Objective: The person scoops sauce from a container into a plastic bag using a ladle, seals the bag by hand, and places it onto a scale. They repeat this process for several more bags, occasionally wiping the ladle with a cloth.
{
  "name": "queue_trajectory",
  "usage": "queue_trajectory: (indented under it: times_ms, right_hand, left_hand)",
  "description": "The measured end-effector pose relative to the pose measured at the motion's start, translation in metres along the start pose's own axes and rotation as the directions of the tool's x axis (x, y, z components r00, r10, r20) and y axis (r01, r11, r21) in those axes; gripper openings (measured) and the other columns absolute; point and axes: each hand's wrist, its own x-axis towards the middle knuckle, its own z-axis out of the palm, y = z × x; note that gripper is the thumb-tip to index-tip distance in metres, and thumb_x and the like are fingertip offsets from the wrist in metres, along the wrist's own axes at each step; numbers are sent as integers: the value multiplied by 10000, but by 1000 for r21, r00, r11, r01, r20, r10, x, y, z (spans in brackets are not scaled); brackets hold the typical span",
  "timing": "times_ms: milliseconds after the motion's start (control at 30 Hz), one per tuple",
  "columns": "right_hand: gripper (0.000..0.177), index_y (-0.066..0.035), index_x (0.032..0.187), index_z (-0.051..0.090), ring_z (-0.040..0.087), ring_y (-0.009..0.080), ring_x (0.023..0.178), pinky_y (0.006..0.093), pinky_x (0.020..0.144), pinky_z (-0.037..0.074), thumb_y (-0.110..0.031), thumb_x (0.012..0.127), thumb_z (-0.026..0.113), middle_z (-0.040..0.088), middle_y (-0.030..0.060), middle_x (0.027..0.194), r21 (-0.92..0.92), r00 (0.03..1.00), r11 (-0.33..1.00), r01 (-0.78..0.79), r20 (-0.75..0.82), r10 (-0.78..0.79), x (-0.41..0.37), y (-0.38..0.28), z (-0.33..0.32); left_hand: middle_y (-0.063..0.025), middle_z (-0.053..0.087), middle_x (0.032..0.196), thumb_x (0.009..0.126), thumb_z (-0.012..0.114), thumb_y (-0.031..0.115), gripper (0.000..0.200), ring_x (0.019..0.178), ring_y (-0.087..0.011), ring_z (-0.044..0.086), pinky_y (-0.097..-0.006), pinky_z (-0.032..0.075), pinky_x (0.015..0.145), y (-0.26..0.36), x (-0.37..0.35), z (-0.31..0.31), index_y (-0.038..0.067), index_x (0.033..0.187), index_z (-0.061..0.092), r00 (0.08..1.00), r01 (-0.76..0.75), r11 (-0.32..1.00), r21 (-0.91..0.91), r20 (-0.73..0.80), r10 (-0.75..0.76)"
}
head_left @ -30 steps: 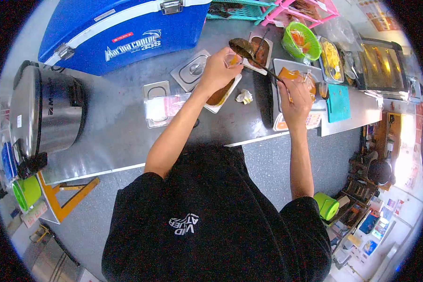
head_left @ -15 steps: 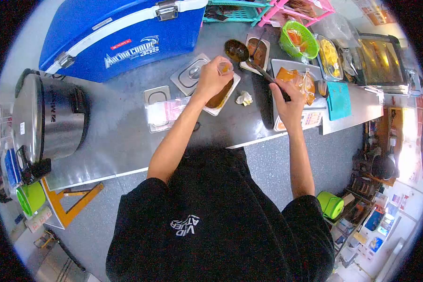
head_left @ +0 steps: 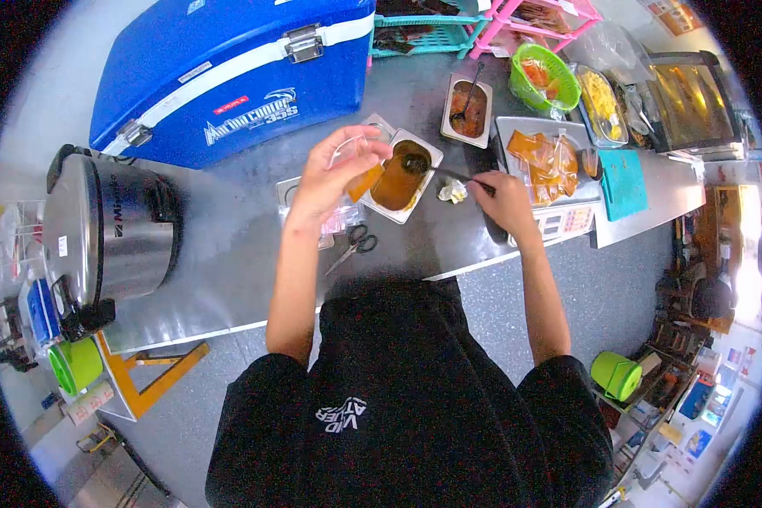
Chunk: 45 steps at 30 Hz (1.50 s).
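Counter: steel counter (head_left: 229, 254); the sauce tray (head_left: 426, 142) sits between your hands.
Left hand: your left hand (head_left: 330, 173) pinches the sauce bag (head_left: 362, 179), which hangs at the tray's near-left edge.
Right hand: your right hand (head_left: 504, 195) is closed on the ladle (head_left: 440, 170). Its handle runs left and its bowl is in the tray, just right of the bag.

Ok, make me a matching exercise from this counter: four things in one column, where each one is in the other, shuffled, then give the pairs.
Things
1. small clear plastic bag of orange sauce
2. long metal ladle
3. black-handled scissors
4. round green plastic basket

Places
A. lying flat on the steel counter, beside the left forearm
B. far side of the counter, right of the small steel tray of reddish sauce
C. held up in the left hand
D. handle in the right hand, bowl in the steel tray of brown sauce

Pairs: 1-C, 2-D, 3-A, 4-B
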Motion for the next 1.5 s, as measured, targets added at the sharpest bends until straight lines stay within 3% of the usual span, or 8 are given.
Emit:
queue_trajectory:
  times_ms: [133,267,467,767,1167,1267,1400,1500]
  right_hand:
    - [236,-14,1027,712,657,276,793,366,716,512,-181,861,699,664,136,863,-197,943,931,307,-66,-325,29,-38,-4]
    - [248,-20,1063,703,626,195,779,313,706,490,-170,866,701,640,98,840,404,973,888,218,-21,-229,48,-104,-34]
    - [160,6,984,686,580,111,741,257,670,456,-122,887,684,627,55,844,502,943,819,277,22,-333,57,-136,-47]
    - [128,12,962,647,590,89,745,256,661,473,-109,921,634,644,41,833,744,988,651,153,-131,-82,38,-139,-62]
    - [129,16,913,658,598,103,719,265,650,482,-112,900,665,658,60,800,664,976,741,101,-212,57,9,-145,-65]
    - [97,11,897,657,657,194,763,321,677,508,-84,875,662,672,121,842,558,951,799,223,-305,-53,-5,-139,-59]
    - [74,1,887,649,653,259,749,349,668,506,-73,881,651,653,137,834,571,979,813,110,-203,10,-31,-141,-59]
    - [83,26,926,647,611,162,755,287,683,482,-46,885,661,632,96,838,563,987,825,52,-157,45,-51,-133,-55]
  left_hand:
    - [-123,686,1019,847,689,35,609,1007,-209,647,-327,490,942,28,0,0,49,1407,449,960,151,988,-36,244,-138]
    - [-113,660,1108,827,694,13,725,1031,-200,632,-339,482,967,44,4,12,66,1473,371,926,147,988,38,347,-152]
    - [-77,522,1357,822,676,-13,704,1171,-177,571,-357,472,993,54,6,29,70,1458,387,943,9,998,58,333,-28]
    - [-174,694,1130,946,613,25,429,1064,-181,651,-299,502,929,50,-16,59,11,1344,454,995,-102,994,-28,9,102]
    - [-193,724,993,894,670,-12,765,935,-200,698,-311,525,878,52,-22,89,29,1492,195,898,-364,914,178,-194,395]
    - [-180,728,933,827,734,-38,977,887,-213,709,-321,531,867,46,-24,92,47,1526,58,898,-428,896,117,-59,437]
    - [-168,727,893,780,746,-81,1088,808,-210,718,-309,558,794,31,-35,95,52,1533,-28,964,-263,950,170,-3,267]
    - [-163,730,878,782,734,-89,1105,809,-206,719,-306,564,781,20,-43,99,36,1535,-64,971,-237,954,183,7,240]
